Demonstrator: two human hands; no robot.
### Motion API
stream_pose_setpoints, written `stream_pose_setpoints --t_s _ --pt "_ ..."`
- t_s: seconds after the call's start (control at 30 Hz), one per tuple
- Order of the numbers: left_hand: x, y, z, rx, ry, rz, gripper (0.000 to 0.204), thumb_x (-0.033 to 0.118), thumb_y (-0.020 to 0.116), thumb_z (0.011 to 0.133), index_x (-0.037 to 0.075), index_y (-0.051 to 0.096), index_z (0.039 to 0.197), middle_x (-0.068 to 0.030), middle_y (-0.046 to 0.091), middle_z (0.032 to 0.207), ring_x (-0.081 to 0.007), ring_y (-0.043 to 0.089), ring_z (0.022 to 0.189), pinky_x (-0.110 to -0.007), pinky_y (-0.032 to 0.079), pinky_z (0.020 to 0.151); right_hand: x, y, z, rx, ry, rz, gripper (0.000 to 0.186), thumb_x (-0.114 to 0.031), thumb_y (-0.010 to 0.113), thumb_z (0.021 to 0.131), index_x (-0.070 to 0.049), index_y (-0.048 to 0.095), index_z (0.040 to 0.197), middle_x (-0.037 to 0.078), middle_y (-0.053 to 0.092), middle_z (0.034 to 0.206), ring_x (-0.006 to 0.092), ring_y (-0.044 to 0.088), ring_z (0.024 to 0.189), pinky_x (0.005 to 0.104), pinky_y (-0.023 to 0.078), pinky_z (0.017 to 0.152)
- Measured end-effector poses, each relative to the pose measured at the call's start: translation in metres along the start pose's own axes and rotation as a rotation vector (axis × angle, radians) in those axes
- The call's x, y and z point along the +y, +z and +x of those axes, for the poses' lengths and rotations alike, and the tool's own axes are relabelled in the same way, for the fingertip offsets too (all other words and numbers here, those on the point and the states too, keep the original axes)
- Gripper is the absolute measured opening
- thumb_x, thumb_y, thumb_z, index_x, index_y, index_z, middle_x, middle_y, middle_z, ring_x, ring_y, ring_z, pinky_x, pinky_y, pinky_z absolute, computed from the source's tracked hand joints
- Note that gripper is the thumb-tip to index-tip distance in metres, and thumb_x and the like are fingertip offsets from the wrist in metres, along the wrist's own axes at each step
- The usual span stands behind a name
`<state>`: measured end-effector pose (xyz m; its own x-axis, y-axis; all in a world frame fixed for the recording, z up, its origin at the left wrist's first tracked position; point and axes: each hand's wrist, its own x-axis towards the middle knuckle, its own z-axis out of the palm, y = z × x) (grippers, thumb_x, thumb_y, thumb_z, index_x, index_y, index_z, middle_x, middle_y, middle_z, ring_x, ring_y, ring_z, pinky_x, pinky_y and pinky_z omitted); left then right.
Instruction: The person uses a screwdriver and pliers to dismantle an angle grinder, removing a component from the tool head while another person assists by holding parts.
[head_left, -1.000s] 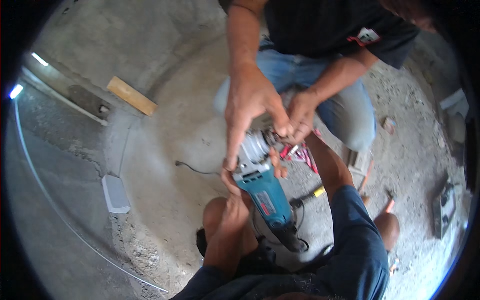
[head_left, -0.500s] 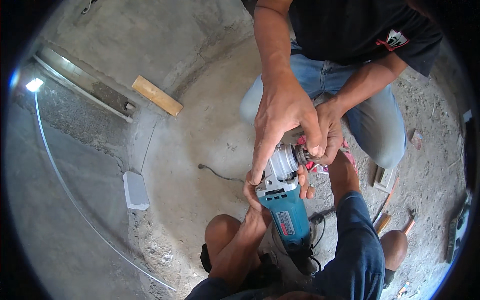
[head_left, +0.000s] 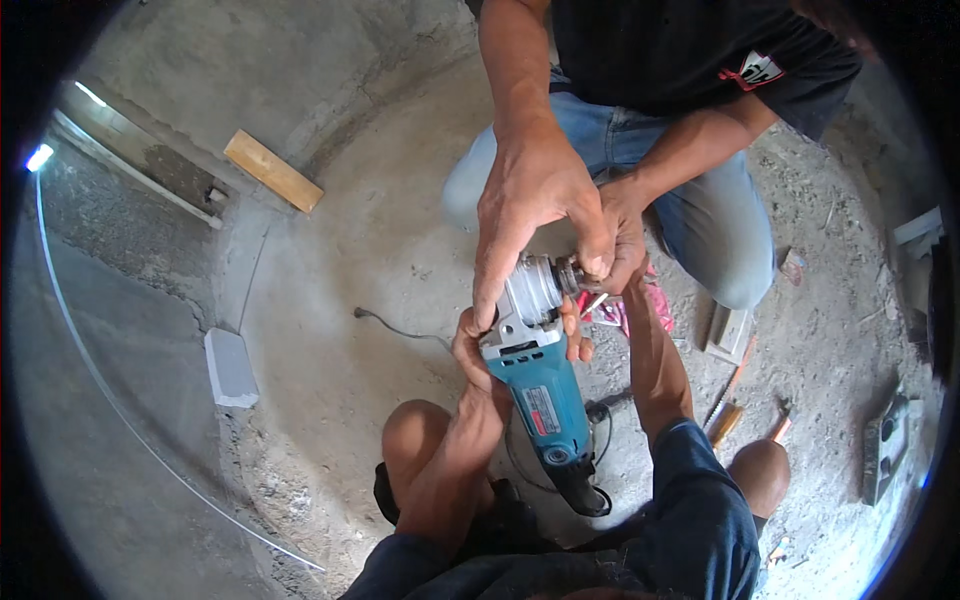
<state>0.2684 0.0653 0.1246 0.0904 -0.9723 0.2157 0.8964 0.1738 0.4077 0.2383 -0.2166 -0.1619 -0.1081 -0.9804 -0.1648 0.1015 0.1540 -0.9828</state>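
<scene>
A teal angle grinder (head_left: 550, 400) with a silver gear head (head_left: 530, 300) slants across the middle, its head pointing away from me. My left hand (head_left: 472, 350) is closed around the left side of the head; the fingertips curling up at its right edge seem to be the same hand's. My right forearm (head_left: 660, 365) reaches up on the right, but that hand is mostly hidden behind a co-worker's hand (head_left: 622, 235), its fingers unseen. That co-worker's fingers touch the dark round fitting (head_left: 570, 272) on the head. The co-worker's other hand (head_left: 530, 190) lies over the gear head.
A pink and white packet (head_left: 650, 305) lies beyond the grinder. On the concrete are a wooden plank (head_left: 272, 170), a pale block (head_left: 230, 368), a grey-white block (head_left: 728, 332), a wooden-handled tool (head_left: 725, 425) and a dark spirit level (head_left: 885, 450). A black cord trails around the grinder.
My view has shifted, so the scene sits further left. More of the grinder's rear and the packet shows. The hands keep about the same places on the grinder.
</scene>
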Motion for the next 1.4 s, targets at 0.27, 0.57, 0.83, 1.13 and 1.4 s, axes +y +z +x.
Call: stream_pose_setpoints --t_s 0.27,0.57,0.83,1.13,1.4 --pt "0.005 -0.003 -0.004 -0.038 0.037 -0.013 0.076 0.058 0.049 0.088 -0.005 0.054 0.132 -0.0236 0.064 0.109 -0.0379 0.067 0.086 -0.056 0.050 0.087 -0.045 -0.069 -0.032 -0.406 0.114 0.249 0.026 -0.035 0.062 0.103 -0.009 0.063 0.102 -0.002 0.054 0.065 0.0086 0.044 0.047 0.0260 0.033 0.043" --pt "0.002 0.008 -0.009 -0.019 0.027 0.007 0.075 0.056 0.048 0.088 -0.006 0.057 0.130 -0.0233 0.066 0.108 -0.0392 0.068 0.079 -0.056 0.052 0.085 -0.095 -0.126 -0.083 -0.840 0.278 0.781 0.062 -0.040 0.050 0.104 -0.022 0.024 0.157 0.008 0.024 0.166 0.0318 0.022 0.153 0.0641 0.020 0.120" --pt "-0.004 0.012 -0.009 -0.032 -0.007 -0.043 0.075 0.055 0.050 0.087 -0.007 0.057 0.129 -0.0245 0.067 0.106 -0.0398 0.070 0.082 -0.056 0.052 0.086 -0.128 -0.147 -0.109 -0.855 0.438 0.773 0.059 -0.045 0.044 0.106 -0.003 0.041 0.146 0.012 0.053 0.140 0.0331 0.049 0.136 0.0572 0.041 0.112" --pt "0.007 0.002 -0.011 0.011 -0.024 -0.017 0.073 0.052 0.055 0.086 -0.010 0.058 0.125 -0.0237 0.068 0.102 -0.0409 0.071 0.080 -0.055 0.052 0.090 -0.194 -0.187 -0.094 -1.279 0.288 -0.158 0.057 -0.047 0.048 0.107 0.000 0.051 0.138 0.018 0.066 0.130 0.0203 0.066 0.109 0.0344 0.056 0.085" --pt "0.008 0.016 -0.010 -0.006 -0.023 -0.051 0.073 0.052 0.053 0.086 -0.012 0.059 0.120 -0.0224 0.067 0.100 -0.0377 0.068 0.078 -0.054 0.050 0.088 -0.314 -0.226 -0.137 -1.206 0.117 -0.580 0.065 -0.049 0.044 0.107 0.006 0.046 0.142 0.015 0.069 0.119 0.0155 0.064 0.090 0.0321 0.056 0.085"
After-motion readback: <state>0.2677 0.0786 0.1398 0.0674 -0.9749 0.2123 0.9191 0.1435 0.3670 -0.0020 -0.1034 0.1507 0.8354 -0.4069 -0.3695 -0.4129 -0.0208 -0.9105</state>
